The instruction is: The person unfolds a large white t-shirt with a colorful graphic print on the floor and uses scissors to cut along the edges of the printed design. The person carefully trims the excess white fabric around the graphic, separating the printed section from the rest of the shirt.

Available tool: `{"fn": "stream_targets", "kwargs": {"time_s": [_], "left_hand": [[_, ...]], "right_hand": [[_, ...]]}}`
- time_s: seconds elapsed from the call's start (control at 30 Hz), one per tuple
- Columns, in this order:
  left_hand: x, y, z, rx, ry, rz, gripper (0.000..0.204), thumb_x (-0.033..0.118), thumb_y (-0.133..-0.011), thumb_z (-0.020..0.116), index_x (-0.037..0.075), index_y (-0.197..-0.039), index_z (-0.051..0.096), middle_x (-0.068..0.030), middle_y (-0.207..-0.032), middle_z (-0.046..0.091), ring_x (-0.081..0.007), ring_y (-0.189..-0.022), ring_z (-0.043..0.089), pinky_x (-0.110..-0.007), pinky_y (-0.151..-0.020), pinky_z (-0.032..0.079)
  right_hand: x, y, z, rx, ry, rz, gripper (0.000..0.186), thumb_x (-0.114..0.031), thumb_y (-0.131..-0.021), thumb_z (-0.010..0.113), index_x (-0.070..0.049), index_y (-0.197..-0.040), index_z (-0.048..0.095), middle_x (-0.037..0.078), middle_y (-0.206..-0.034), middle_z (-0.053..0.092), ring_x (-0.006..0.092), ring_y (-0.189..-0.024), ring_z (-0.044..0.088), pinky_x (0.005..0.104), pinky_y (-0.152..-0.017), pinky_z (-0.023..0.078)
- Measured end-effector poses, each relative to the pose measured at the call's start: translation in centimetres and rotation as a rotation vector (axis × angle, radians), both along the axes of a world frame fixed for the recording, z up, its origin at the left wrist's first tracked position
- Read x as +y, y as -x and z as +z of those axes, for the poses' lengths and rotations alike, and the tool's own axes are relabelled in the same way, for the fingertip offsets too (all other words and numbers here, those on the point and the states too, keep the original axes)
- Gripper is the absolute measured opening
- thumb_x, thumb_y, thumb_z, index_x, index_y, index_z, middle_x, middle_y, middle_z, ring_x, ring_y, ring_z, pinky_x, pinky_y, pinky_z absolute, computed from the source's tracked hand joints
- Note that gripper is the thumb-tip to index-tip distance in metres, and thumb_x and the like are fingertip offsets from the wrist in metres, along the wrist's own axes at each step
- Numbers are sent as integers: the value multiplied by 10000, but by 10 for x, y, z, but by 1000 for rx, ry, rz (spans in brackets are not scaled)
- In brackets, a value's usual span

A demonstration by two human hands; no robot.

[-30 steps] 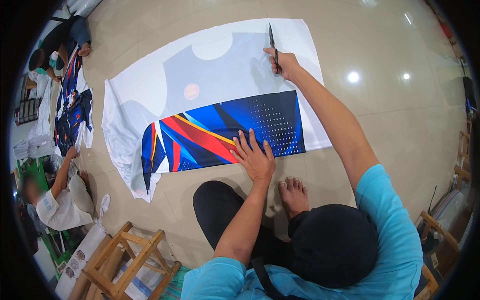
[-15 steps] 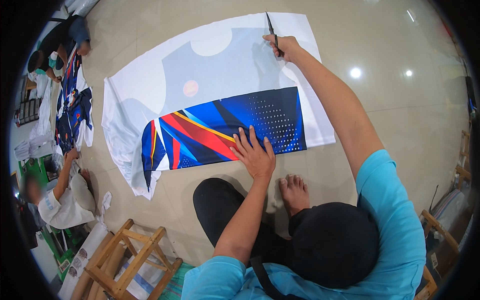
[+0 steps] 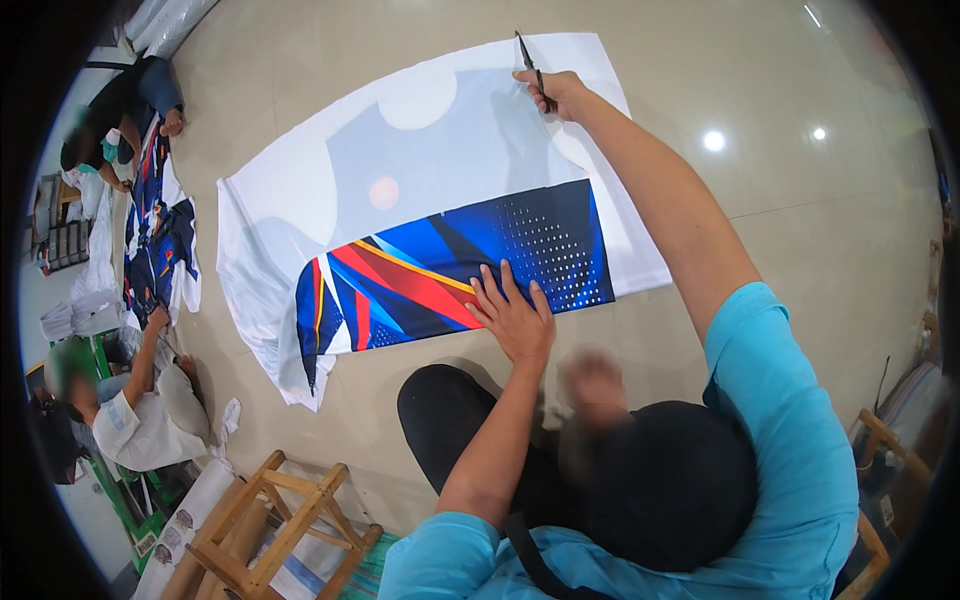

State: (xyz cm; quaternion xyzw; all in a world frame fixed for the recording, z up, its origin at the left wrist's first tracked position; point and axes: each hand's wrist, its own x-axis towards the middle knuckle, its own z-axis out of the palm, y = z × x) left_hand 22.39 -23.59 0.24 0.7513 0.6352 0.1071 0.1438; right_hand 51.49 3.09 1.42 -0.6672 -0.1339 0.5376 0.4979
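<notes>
1. Right hand (image 3: 560, 95) is gripping dark scissors (image 3: 528, 60) by the handles; blades are pointing away from the person, tips sitting at the far edge of the cloth. Can't tell how far the blades are parting.
2. Left hand (image 3: 519, 325) is lying palm-down, fingers spreading, grasping nothing, resting on the printed strip (image 3: 425, 270).
3. White cloth (image 3: 280, 180) is lying on the tiled floor (image 3: 800, 240), under and between both hands, running well out to the left of the left hand, where it is wrinkling.
4. Printed strip is running along the cloth's near side beneath the left hand; white dots are showing just right of its fingers. Looks like the same cloth folding back; can't confirm.
5. Handling, judged: cloth is looking light, thin and limp, probably sliding easily on the smooth floor and creasing when pushed. Not fragile, though loose edges are likely shifting without a flat palm.
6. Hold points, judged: flat palm is suiting the strip near the left hand; pinching is suiting the free corner beyond the right hand. Scissors are looking stiff, best holding by the handle loops.
</notes>
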Motion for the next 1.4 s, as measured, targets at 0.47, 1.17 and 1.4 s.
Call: {"fn": "stream_targets", "kwargs": {"time_s": [0.47,1.17,1.4], "left_hand": [[-4,-3,3,-85,-51,3,602,362,-1011,561,88,-1537,457,-207,-1636,344,-417,-1552,222,-647,-1244,108],[18,-9,-14,-567,-20,220,524,262,-940,666,17,-1390,557,-227,-1447,518,-424,-1448,378,-608,-1221,211],[64,25,-14,-1147,369,532,434,252,-937,696,-23,-1268,638,-158,-1157,683,-269,-1064,646,-378,-952,508]], "right_hand": [[-206,-18,-16,-1245,95,61,481,-472,-879,770,-27,-955,603,198,-884,678,417,-861,673,523,-738,522],[-458,236,5,-1392,102,737,352,-157,-999,508,-18,-1319,557,246,-1380,580,442,-1284,568,558,-1045,483],[-449,256,-10,-1490,51,603,274,-126,-988,508,-23,-1216,620,221,-1271,628,460,-1230,584,585,-991,489]]}}
